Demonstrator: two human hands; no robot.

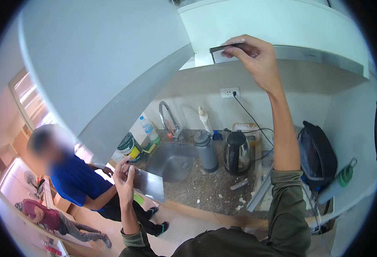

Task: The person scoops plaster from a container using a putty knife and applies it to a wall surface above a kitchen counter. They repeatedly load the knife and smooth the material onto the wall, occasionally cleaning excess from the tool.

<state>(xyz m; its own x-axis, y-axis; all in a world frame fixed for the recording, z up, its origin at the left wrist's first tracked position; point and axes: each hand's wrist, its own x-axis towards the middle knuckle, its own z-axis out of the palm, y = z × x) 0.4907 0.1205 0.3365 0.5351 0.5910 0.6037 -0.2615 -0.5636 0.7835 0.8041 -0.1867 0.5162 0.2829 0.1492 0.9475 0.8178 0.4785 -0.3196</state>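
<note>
My left hand (124,174), low on the left, is closed on the edge of a flat, shiny metal scraper blade (150,185). The blade sticks out to the right, in front of the sink. High up, my right hand (253,55) pinches a thin dark-edged plate (223,50) at the left end of the grey metal strip (312,55) under a white cabinet (282,21). My fingers partly cover this plate, and where it meets the strip is hard to make out.
Below lies a speckled counter (214,195) with debris, a steel sink (165,160), faucet (170,115), grey flask (205,150), plugged-in kettle (236,152), paint tub (129,145), water bottle (147,127) and black bag (319,154). A blue-shirted person (75,180) stands left, another person (47,216) farther back.
</note>
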